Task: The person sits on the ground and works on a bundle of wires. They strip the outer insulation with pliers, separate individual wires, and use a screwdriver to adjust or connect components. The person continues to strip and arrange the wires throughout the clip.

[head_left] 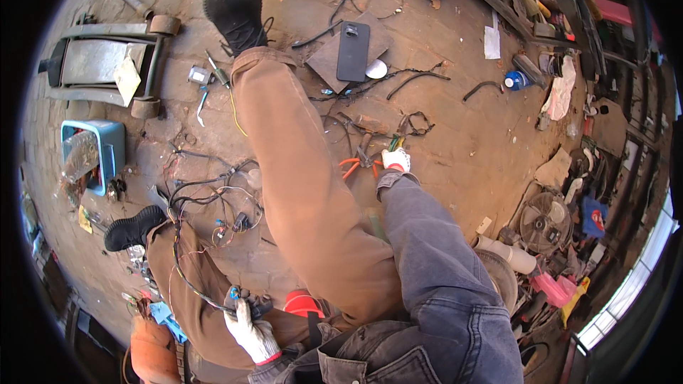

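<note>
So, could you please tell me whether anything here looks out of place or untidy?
The dark phone looks out of place: it lies on a square board at ground level, amid scattered black cable pieces. The wiring running from the left hand looks tangled.

We look steeply down through one wide fisheye, the left of two worn side by side on the head. Nearest us at the lower edge is the jacket [455,270], with the left grip [250,331] close by; the right grip [396,160] sits farther off, near the floor [491,146]. Our upright view curves toward a dark round rim.
</note>
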Demonstrator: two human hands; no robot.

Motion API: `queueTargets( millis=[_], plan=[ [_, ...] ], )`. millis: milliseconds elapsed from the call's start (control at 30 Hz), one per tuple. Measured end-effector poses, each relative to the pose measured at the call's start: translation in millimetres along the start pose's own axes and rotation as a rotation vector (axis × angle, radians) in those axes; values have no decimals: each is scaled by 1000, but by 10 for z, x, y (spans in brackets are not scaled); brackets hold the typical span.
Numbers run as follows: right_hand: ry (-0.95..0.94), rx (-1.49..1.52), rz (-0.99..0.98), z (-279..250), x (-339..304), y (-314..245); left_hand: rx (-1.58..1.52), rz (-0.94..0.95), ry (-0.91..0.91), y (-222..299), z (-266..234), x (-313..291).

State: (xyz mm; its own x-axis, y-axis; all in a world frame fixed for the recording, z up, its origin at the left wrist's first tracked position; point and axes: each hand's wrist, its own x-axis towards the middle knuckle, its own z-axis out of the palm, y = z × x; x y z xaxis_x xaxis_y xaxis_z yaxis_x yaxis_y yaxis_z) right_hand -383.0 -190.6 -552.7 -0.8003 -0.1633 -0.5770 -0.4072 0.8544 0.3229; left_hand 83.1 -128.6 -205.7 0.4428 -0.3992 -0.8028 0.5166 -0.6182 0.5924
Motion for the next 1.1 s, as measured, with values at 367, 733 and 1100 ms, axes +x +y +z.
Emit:
queueTargets(
  millis=[367, 733, 1100],
  plan=[
    [-608, 760, -85, -1131, -770, 1706, -127, 48, -84, -33, -68, -192],
    [-605, 1203, -545, -2439, -1956, 2805, -329, 144, -326, -132, -174, -1062],
    [-1153, 1274, -1243, -2485, -3230, 1835, -216, 343, -451, -55, -276, -2080]
  ],
)
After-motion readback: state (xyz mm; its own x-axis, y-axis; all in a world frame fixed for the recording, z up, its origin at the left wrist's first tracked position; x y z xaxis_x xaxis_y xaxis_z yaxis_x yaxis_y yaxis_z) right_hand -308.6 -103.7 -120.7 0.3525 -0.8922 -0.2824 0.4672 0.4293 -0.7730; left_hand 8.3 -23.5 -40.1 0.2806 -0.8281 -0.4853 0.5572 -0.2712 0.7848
